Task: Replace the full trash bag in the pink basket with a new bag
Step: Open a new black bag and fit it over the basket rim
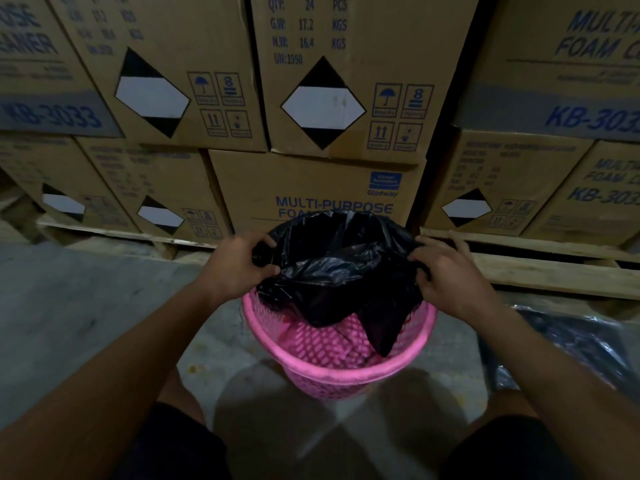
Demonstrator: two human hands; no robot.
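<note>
The pink mesh basket (341,374) stands on the concrete floor between my knees. A black trash bag (341,268) hangs over its mouth, held spread open, its lower end drooping inside the basket. My left hand (239,266) grips the bag's left edge. My right hand (450,275) grips its right edge. The basket's near inner wall shows pink and uncovered below the bag.
Stacked cardboard cartons (313,192) on wooden pallets (554,271) form a wall just behind the basket. Another dark plastic bag (568,344) lies on the floor to the right. Bare concrete floor (69,306) spreads out on the left.
</note>
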